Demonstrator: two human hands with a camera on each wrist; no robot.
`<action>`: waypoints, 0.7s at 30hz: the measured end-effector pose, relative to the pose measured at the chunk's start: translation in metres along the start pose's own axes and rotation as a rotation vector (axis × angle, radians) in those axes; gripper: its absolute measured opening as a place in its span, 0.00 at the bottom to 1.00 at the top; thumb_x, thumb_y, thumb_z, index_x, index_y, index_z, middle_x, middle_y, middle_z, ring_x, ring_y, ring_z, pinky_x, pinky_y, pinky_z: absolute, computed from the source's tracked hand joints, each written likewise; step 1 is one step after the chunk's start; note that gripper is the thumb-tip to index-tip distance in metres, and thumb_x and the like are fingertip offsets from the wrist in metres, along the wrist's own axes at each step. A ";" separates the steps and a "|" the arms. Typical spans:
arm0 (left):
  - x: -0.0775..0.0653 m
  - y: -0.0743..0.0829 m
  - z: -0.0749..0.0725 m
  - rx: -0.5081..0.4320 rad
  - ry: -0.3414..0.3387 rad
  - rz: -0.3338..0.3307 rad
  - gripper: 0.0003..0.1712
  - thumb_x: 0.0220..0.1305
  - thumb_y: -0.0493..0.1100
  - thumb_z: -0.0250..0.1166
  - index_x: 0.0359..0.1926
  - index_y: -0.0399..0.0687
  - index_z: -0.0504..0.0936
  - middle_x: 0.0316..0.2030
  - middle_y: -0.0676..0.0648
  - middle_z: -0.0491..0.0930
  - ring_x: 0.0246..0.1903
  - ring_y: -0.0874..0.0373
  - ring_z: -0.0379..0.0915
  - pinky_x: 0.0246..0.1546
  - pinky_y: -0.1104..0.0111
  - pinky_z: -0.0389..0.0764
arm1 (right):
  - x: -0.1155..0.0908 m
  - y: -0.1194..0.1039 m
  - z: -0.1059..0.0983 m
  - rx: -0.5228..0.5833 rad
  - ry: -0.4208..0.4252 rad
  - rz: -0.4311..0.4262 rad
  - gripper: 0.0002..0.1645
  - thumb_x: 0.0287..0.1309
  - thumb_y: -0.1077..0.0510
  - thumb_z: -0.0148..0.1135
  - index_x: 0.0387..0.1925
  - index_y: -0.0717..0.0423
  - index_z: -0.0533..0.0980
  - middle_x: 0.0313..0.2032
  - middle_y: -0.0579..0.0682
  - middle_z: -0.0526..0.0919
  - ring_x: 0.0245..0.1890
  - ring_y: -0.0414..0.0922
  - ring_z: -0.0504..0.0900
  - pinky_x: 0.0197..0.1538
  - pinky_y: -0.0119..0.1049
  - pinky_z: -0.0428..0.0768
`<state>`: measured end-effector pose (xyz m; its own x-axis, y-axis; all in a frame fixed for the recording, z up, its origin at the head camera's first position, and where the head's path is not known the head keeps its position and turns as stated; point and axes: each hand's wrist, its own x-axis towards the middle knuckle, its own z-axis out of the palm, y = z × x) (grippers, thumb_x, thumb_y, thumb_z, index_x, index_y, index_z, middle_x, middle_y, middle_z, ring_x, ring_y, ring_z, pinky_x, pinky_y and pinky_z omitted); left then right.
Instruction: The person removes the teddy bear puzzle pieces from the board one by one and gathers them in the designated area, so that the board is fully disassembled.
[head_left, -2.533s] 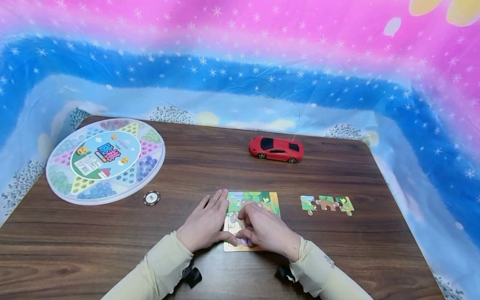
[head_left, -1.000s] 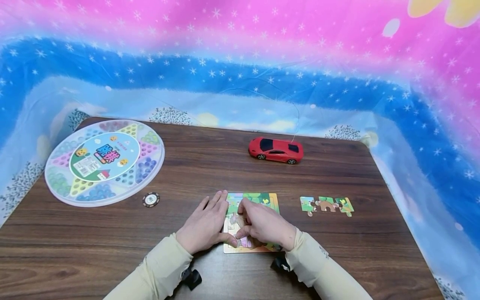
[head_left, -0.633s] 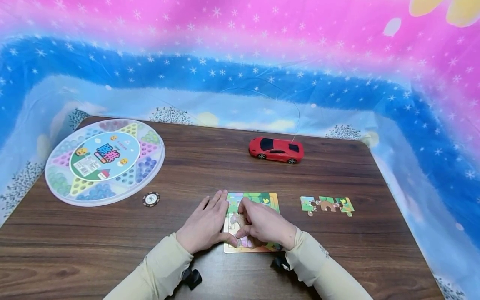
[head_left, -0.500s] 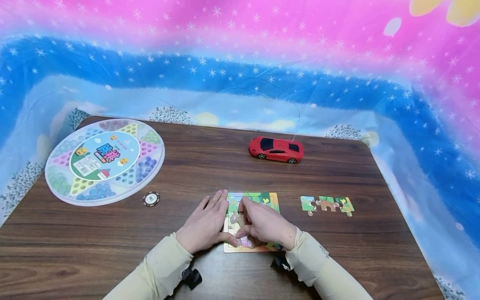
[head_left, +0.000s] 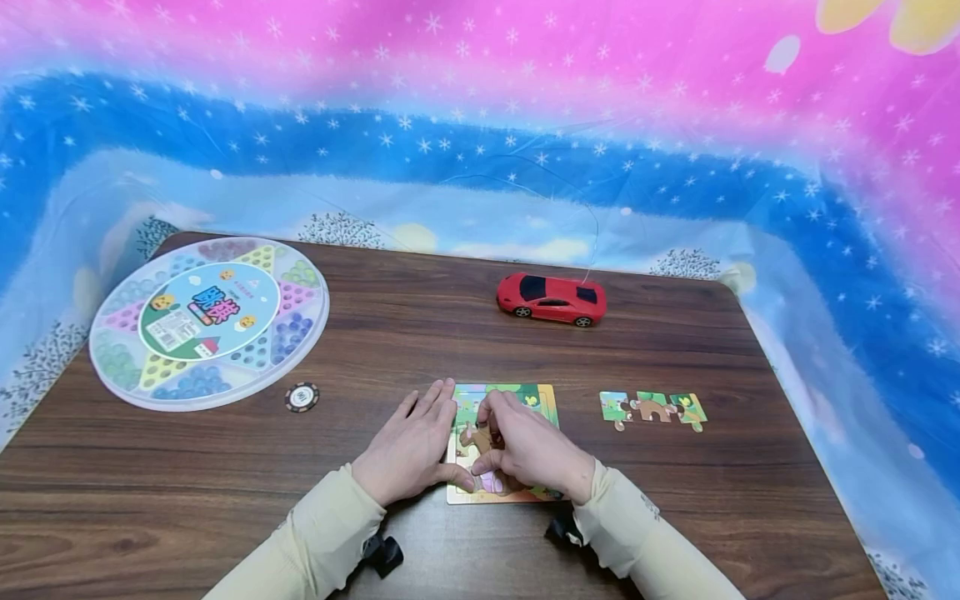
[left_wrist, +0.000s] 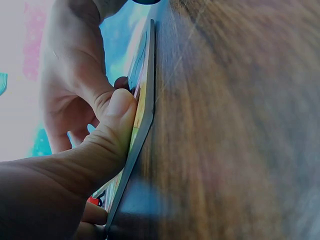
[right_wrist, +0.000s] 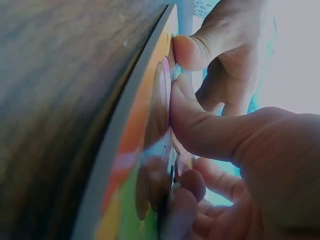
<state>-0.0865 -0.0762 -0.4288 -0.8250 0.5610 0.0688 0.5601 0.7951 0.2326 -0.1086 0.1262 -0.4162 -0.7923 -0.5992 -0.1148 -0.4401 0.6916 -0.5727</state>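
Note:
A small tray puzzle (head_left: 553,400) with a cartoon picture lies flat on the table in the head view, partly covered by both hands. My left hand (head_left: 408,442) rests along its left edge, fingers straight, and the thumb (left_wrist: 120,107) presses its surface. Over the middle, my right hand (head_left: 532,446) has its fingers curled, and thumb and fingers pinch a puzzle piece (right_wrist: 185,161). In the right wrist view that piece stands slightly up from the picture. The right palm hides the puzzle's lower right.
Right of the puzzle lie several joined loose pieces (head_left: 654,407). A red toy car (head_left: 551,298) stands behind. At the left are a round Chinese checkers box (head_left: 210,312) and a poker chip (head_left: 302,397). A patterned cloth (head_left: 480,150) hangs around the wooden table (head_left: 405,342).
My right hand has shifted slightly, its wrist a little left. A piece by its fingertips has changed tilt: a brown animal shows where there was pale glare. My left hand has stayed in place.

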 end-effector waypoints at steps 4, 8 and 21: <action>0.000 0.000 0.000 -0.001 0.002 -0.002 0.56 0.41 0.75 0.65 0.56 0.31 0.69 0.67 0.28 0.60 0.69 0.40 0.55 0.64 0.45 0.61 | -0.002 0.001 0.003 0.006 0.042 -0.025 0.27 0.50 0.48 0.74 0.44 0.51 0.67 0.32 0.46 0.70 0.25 0.38 0.68 0.26 0.30 0.70; 0.000 0.001 0.000 0.002 0.005 -0.002 0.55 0.42 0.74 0.65 0.55 0.32 0.69 0.67 0.28 0.60 0.69 0.40 0.55 0.64 0.45 0.62 | -0.005 0.001 0.005 0.017 0.071 -0.034 0.27 0.49 0.48 0.74 0.43 0.49 0.66 0.33 0.45 0.69 0.26 0.38 0.69 0.27 0.30 0.71; 0.000 0.001 0.000 0.007 0.009 0.004 0.56 0.42 0.74 0.66 0.56 0.31 0.68 0.67 0.28 0.60 0.69 0.39 0.56 0.63 0.45 0.63 | -0.007 0.002 0.005 0.053 0.067 -0.046 0.19 0.58 0.58 0.68 0.43 0.47 0.65 0.34 0.44 0.69 0.30 0.39 0.69 0.31 0.30 0.71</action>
<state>-0.0862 -0.0757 -0.4285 -0.8236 0.5617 0.0785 0.5635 0.7948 0.2253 -0.1016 0.1302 -0.4204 -0.7989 -0.6005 -0.0333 -0.4554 0.6402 -0.6187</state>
